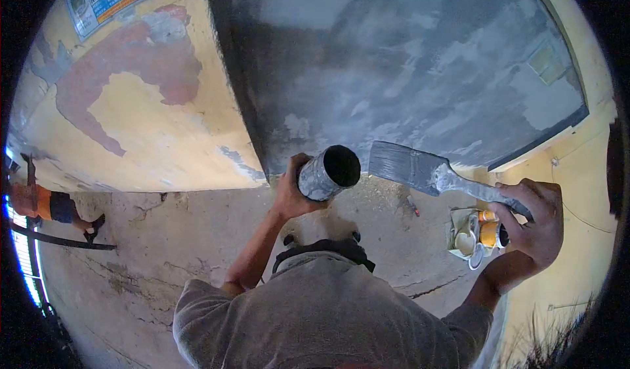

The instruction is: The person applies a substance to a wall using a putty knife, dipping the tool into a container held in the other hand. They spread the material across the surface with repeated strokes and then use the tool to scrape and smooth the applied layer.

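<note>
My left hand [295, 192] is wrapped round a paint-smeared can [317, 183], its dark open mouth tilted up toward the wall. In my right hand [535, 221] is the handle of a wide paintbrush [410, 167]. Dark grey paint coats the bristles, and pale paint is crusted on the handle. The bristle end points left, just right of the can's mouth and apart from it. Ahead stands a wall panel [394, 74] covered in patchy grey paint. How much paint the can holds is hidden in shadow.
A box of cans and lids [467, 238] sits on the cracked concrete floor [151, 251] at right. Nearby lies a small red-and-dark object [413, 205]. The yellow wall [151, 126] at left has peeling paint and a sign [108, 1]. Another person [52, 205] is at far left.
</note>
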Available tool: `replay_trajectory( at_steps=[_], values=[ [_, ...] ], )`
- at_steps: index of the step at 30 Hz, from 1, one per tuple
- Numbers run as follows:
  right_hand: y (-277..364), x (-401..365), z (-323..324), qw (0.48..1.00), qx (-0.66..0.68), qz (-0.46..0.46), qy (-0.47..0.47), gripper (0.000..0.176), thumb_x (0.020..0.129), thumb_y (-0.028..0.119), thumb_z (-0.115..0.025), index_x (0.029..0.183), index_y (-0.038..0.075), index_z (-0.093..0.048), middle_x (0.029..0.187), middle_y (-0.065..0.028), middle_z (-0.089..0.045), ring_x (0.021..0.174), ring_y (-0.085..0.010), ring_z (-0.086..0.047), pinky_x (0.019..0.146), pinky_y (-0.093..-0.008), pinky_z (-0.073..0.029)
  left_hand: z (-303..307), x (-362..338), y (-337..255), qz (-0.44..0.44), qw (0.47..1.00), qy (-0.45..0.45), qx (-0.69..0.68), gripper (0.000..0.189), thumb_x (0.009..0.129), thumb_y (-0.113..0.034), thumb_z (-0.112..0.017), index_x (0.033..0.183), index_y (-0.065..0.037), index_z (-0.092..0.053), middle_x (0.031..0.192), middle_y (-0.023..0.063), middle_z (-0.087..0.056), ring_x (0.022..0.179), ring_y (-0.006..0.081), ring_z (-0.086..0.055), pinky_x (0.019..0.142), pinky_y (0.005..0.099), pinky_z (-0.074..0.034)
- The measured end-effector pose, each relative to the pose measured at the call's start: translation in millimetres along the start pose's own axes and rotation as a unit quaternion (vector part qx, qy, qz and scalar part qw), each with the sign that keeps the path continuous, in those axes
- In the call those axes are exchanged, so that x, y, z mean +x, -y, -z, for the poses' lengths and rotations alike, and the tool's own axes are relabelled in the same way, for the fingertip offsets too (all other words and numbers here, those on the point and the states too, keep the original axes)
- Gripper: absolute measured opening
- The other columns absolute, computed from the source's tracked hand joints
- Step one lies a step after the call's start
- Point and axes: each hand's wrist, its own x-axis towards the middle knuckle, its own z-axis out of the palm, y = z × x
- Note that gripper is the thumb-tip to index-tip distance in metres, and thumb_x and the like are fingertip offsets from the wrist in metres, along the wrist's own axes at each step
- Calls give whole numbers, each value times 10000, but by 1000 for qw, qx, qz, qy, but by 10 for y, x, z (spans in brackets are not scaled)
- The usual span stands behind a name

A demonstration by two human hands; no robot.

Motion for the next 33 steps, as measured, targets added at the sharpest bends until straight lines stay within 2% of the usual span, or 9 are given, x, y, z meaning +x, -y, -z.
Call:
replay_trajectory(
  at_steps=[6,10,13,16,17,19,26,32,33],
  values=[
    [370,301,19,997,-26,21,65,307,643,126,-777,928,110,-665,762,-46,-592,721,-263,-542,676,-387,-391,7,64,-40,-37,999,6,5,974,470,-246,-886,1267,-58,-358,1140,201,-587,1063,342,-597,899,442,-477],
    [517,561,-108,988,-80,114,64,250,709,185,-732,945,135,-667,720,-40,-532,673,-252,-529,634,-394,-383,13,111,-35,-51,999,17,-2,949,467,-233,-878,1257,-62,-382,1157,177,-592,1070,343,-599,903,446,-481],
    [619,783,-196,964,-89,144,205,165,760,237,-679,871,126,-628,698,-44,-526,677,-250,-544,656,-385,-412,-6,142,-22,-85,996,24,0,925,458,-220,-876,1241,-65,-409,1165,165,-594,1069,347,-599,903,442,-483],
    [582,819,-530,972,-49,220,58,166,776,234,-667,871,111,-607,669,-67,-535,666,-269,-575,650,-388,-432,13,153,-113,-87,995,50,-13,922,443,-218,-879,1230,-63,-426,1156,170,-593,1056,345,-603,902,429,-484],
    [598,874,-570,972,-50,224,57,166,776,234,-667,871,111,-607,669,-67,-535,666,-269,-575,650,-388,-432,5,148,-93,-99,994,48,-3,935,426,-219,-886,1227,-60,-431,1147,171,-592,1044,350,-603,899,422,-482],
    [673,1025,-637,951,-26,151,270,261,803,282,-700,978,97,-648,786,-119,-631,785,-272,-626,782,-412,-438,-33,121,-83,-98,994,48,-23,939,424,-222,-885,1229,-61,-430,1143,173,-590,1044,354,-600,899,421,-479],
    [603,1143,-977,951,-20,188,243,277,834,326,-663,962,83,-629,729,-121,-644,774,-304,-645,786,-415,-461,-20,30,-137,-69,995,77,-13,929,445,-254,-872,1238,-71,-424,1174,179,-563,1085,375,-566,927,439,-452],
    [564,1196,-931,944,12,111,310,293,831,343,-664,934,71,-625,733,-135,-649,770,-325,-643,783,-418,-469,2,29,5,-68,996,54,-16,947,456,-271,-881,1252,-74,-407,1177,170,-567,1095,362,-569,929,436,-460],
    [515,1133,-1130,954,38,141,263,284,826,336,-670,918,71,-627,729,-137,-649,759,-328,-642,772,-425,-472,-5,35,1,-67,996,56,-20,947,456,-271,-881,1252,-74,-407,1177,170,-567,1095,362,-569,929,436,-460]
  ],
)
